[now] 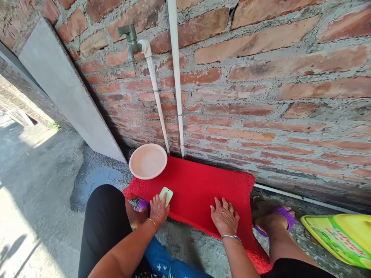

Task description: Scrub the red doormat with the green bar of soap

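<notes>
A red cloth (199, 185) with a shaggy border lies spread flat over a low support, which it mostly hides. At its left front edge, my left hand (159, 210) grips a pale green flat block with rounded corners (166, 196); its underside is hidden, so I cannot tell its exact kind. My right hand (225, 217) rests palm down on the cloth's right half, fingers spread, holding nothing. Beyond my left hand, a shallow pale pink basin (148, 162) stands at the cloth's back left corner.
A brick wall (246, 112) rises behind the cloth, with white pipes (174, 69) and a green tap (131, 44). A grey slab (63, 85) leans at left beside wet concrete (95, 177). A yellow-green detergent jug (342, 237) lies at right, near a purple-sandalled foot (276, 220).
</notes>
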